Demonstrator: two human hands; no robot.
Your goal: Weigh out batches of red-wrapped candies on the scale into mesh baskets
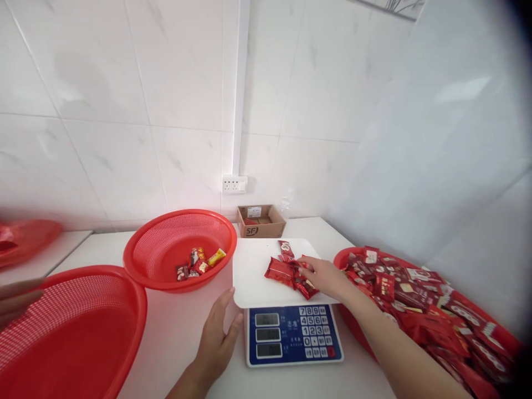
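Observation:
My right hand [318,276] is over the white tray [253,277] of a digital scale [295,335], its fingers closed on a small red snack packet [300,265]. Beneath and beside those fingers lie several more red snack packets, including a larger one [280,271] on the left. Further back on the tray is a small red packet with a white label [285,249]. My left hand [218,338] holds nothing; its thumb and fingers are apart, near the tray's front left corner. The digits on the scale's displays are too faint to read.
A red basket [141,249] with a few wrapped snacks stands behind left; another red basket [139,332] is nearer. Another person's hand [19,302] is at the left edge. A red basket heaped with packets [415,299] stands right. A cardboard box [266,228] sits by the wall.

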